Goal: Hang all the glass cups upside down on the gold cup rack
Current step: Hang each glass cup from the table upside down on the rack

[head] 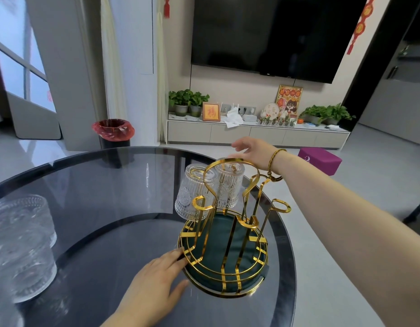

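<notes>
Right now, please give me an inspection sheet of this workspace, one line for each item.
Surface: round dark glass table, reflective.
Job's things: gold wire cup rack with a green base, near the table's right edge; two ribbed clear glass cups hang upside down on its far side; near hooks are bare. Two more glass cups stand at the left edge, blurred.
Clutter: nothing seen on the table.
Hands: left hand open, fingers at the rack's base rim; right hand open, above the far hung cup.
Cables: nothing seen.
Surroundings: wall television, low cabinet with potted plants, bin with a red liner, purple box.
</notes>
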Tool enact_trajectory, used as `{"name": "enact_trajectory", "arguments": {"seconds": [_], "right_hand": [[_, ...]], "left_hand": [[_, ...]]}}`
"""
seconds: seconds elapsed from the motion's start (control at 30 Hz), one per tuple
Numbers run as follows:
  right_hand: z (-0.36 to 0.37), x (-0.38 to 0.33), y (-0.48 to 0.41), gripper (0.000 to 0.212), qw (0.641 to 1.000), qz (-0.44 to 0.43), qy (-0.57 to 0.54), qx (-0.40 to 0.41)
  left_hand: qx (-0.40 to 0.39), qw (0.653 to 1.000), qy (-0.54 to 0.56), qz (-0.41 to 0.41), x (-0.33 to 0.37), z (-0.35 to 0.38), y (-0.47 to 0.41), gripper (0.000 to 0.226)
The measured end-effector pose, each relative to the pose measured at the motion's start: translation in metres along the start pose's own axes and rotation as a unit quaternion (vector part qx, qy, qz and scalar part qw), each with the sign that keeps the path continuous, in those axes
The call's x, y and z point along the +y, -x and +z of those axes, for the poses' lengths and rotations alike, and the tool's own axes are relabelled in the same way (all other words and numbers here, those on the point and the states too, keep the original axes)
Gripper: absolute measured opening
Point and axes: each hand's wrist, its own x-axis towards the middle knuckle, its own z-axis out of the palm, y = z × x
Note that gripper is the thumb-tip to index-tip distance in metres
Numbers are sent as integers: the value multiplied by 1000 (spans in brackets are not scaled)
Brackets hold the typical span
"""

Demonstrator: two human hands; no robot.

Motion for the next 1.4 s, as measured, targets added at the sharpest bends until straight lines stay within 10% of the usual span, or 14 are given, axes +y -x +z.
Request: {"name": "enact_trajectory", "arguments": {"seconds": [0.33,0.6,0.77,0.87,0.97,1.4], "right_hand": [[-11,-41,69,16,977,-85,-72,180],[65,-121,110,13,960,-182,-183,105],[151,-161,125,14,947,-165,-274,22],[206,-178,139,21,926,-139,-348,-35],[251,-185,151,29,924,-119,-357,-61],[324,-220,150,99,916,-50,-389,-81]], "left_hand": [[58,998,-36,-17,5,-18,45,43],[163,982,-91,-24,-11,-43,151,16],[207,966,-69,-136,-40,-55,221,42],[238,946,-47,-214,-62,-57,244,10],[225,916,-13,-333,-82,-57,245,34],[194,925,-29,-325,-110,-44,241,49]]}}
